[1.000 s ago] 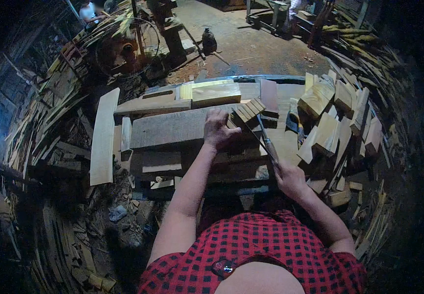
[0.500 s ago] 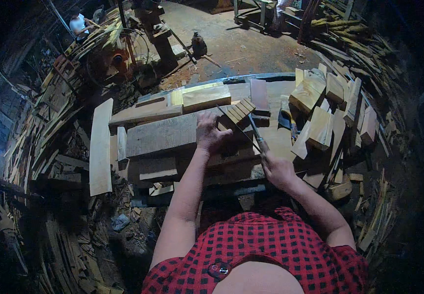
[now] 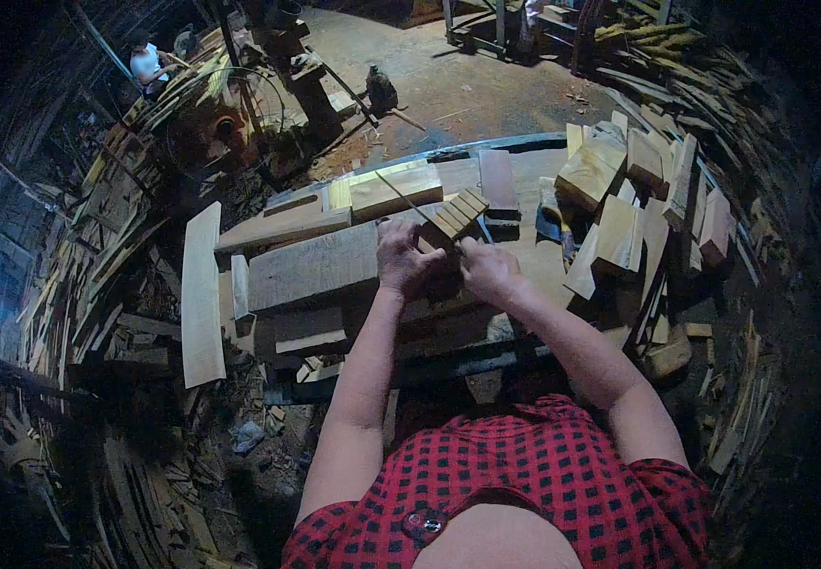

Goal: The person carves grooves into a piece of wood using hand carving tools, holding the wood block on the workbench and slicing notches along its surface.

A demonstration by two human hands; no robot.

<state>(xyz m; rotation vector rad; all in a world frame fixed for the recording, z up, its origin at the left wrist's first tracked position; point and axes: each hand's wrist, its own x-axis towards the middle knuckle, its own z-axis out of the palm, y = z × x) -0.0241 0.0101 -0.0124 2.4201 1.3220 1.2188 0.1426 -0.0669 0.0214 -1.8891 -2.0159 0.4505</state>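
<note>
A small wooden block [image 3: 461, 211] with several parallel grooves across its top sits tilted on the bench, at the right end of a thick grey-brown plank [image 3: 311, 265]. My left hand [image 3: 405, 258] grips the block's near left side, fingers curled and thumb toward it. My right hand [image 3: 490, 272] is closed at the block's near right corner, around the end of a long thin tool [image 3: 401, 192]. The tool runs past the block, its tip pointing far left. My fingers hide its handle; I cannot tell whether it is a saw or a file.
Cut wood blocks [image 3: 592, 169] crowd the bench's right side, beside a dark-bladed tool [image 3: 551, 226]. A pale board [image 3: 203, 294] juts out at the left end. Scrap wood lies heaped on both sides. At the far left another person [image 3: 147, 68] sits among wood.
My right hand has moved forward and left, up to the block, pushing the thin tool farther past it. My left hand stays by the block. The view has shifted slightly.
</note>
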